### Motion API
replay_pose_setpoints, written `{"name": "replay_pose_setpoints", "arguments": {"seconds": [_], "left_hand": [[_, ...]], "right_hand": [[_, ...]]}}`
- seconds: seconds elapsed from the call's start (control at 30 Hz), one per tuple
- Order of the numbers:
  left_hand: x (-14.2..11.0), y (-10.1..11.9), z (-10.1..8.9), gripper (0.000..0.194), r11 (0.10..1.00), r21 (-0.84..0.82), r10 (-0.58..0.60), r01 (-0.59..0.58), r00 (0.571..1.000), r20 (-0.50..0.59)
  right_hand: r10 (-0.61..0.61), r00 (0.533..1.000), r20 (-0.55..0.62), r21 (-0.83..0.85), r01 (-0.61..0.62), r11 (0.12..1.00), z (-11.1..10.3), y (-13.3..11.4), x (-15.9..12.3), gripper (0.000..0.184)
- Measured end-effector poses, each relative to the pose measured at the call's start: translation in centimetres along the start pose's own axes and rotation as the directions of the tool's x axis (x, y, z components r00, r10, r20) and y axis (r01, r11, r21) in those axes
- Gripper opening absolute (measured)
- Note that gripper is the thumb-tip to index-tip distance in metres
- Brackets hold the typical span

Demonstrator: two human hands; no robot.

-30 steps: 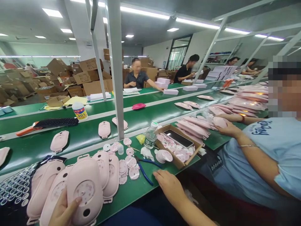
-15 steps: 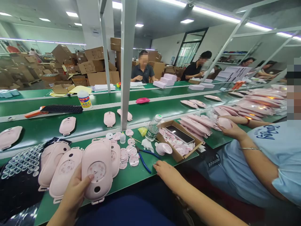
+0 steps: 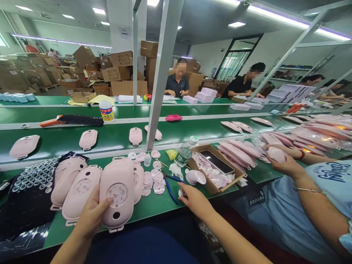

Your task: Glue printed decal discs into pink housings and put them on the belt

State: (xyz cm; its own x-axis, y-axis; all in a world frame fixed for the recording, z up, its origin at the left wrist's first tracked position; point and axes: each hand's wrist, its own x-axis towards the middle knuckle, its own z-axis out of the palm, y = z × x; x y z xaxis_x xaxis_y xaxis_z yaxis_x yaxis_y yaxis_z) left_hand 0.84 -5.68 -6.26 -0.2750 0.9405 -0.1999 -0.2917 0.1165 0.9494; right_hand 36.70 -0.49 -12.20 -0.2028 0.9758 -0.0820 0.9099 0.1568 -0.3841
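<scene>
Shell (image 3: 117,172), pink and rounded, sits in the left hand (image 3: 92,212) above the green bench (image 3: 154,207), thumb pressed on its face, other fingers mostly hidden. Right hand (image 3: 196,200) hovers by blue pliers (image 3: 171,190), fingers loosely bent at a small pale piece (image 3: 180,192); cannot tell whether gripped.

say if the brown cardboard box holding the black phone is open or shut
Open: the box is uncovered, showing pink patterned pieces and the phone

Pale pink shell (image 3: 112,175), whitish disc (image 3: 118,192) mottled pink, blue-handled pliers (image 3: 171,189); green tabletop (image 3: 156,208), black sheet (image 3: 26,209) patterned with pale rings (image 3: 34,182)
</scene>
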Motion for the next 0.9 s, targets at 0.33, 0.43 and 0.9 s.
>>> {"name": "replay_pose_setpoints", "arguments": {"seconds": [0.33,0.43,0.9], "left_hand": [[1.2,-1.0,1.1,0.082,1.0,0.017,-0.02,0.018,0.987,0.16],[1.5,-1.1,1.5,0.081,0.998,0.057,-0.032,0.019,0.973,0.23],[1.3,-0.3,4.8,0.067,0.982,0.169,0.018,-0.086,0.929,0.369]], "right_hand": [[0.126,0.976,-0.176,0.174,-0.095,0.98,0.1,-0.9,0.6,0.027],[0.097,0.976,-0.197,0.143,-0.069,0.987,0.4,-1.2,1.5,0.013],[-0.573,0.643,-0.508,0.014,0.671,0.741,-4.2,-12.4,-0.9,0.005]]}}
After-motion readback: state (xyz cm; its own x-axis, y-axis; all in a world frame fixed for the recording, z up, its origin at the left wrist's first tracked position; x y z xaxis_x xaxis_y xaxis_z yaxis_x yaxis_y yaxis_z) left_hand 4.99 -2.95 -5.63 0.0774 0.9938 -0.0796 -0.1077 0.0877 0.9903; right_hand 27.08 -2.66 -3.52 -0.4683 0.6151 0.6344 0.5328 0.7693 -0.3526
